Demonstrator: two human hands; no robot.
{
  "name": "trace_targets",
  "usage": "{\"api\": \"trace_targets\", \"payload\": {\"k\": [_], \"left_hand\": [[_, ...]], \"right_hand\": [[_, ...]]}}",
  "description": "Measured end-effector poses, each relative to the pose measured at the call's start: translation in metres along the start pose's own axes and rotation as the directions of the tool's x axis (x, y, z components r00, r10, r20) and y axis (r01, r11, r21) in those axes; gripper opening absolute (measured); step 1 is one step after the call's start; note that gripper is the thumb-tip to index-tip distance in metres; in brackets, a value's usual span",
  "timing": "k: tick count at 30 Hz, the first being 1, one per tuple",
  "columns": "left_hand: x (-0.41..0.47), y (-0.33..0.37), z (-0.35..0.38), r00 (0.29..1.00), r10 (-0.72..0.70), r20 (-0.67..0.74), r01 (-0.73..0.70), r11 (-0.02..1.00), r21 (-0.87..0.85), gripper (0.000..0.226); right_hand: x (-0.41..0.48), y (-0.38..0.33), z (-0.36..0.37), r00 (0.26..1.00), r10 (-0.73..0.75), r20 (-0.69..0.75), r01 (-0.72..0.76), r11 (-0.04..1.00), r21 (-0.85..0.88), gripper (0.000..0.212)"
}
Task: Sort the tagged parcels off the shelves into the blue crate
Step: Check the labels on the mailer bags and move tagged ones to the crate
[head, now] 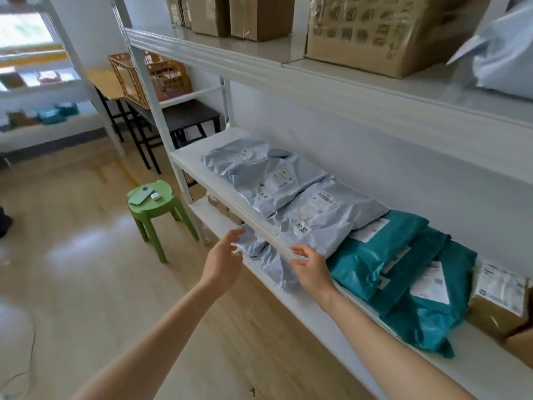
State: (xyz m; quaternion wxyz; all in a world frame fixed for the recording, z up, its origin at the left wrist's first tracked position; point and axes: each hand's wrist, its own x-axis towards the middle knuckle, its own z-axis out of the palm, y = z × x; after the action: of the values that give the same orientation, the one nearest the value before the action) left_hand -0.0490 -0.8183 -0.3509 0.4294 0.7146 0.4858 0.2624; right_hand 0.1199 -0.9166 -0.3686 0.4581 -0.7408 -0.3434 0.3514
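Lower centre, the left hand (pixel 222 262) seems to pinch the corner of a crumpled parcel (pixel 269 261) on the lower shelf (pixel 216 223), with fingers over and thumb under. Pulled by that thin corner, the parcel could slip free, tear, or snag on the rail (pixel 219 192) just above it. Just right, the right hand (pixel 313 268) hovers with fingers loosely spread, gripping nothing. A careless lift could knock the overhanging parcel (pixel 326 223), or the teal parcels (pixel 389 261) beside it, off the edge. The blue crate is out of view, so a badly held parcel might drop on the way.
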Motion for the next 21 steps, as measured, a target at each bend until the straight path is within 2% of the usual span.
{"api": "trace_targets", "payload": {"k": [7, 16, 21], "left_hand": [[0.090, -0.032, -0.087, 0.997, 0.071, -0.005, -0.071, 0.996, 0.044, 0.056], [0.182, -0.066, -0.125, 0.997, 0.065, 0.040, -0.065, 0.998, 0.001, 0.049], [0.252, -0.078, -0.143, 0.994, 0.096, 0.053, -0.100, 0.992, 0.071, 0.047]], "right_hand": [[0.058, -0.049, 0.081, 0.999, -0.019, -0.048, 0.018, 1.000, -0.017, 0.032], [0.127, -0.086, 0.137, 0.998, -0.030, -0.051, 0.028, 0.998, -0.048, 0.036], [0.189, -0.097, 0.162, 0.997, -0.020, -0.070, 0.016, 0.998, -0.062, 0.036]]}}
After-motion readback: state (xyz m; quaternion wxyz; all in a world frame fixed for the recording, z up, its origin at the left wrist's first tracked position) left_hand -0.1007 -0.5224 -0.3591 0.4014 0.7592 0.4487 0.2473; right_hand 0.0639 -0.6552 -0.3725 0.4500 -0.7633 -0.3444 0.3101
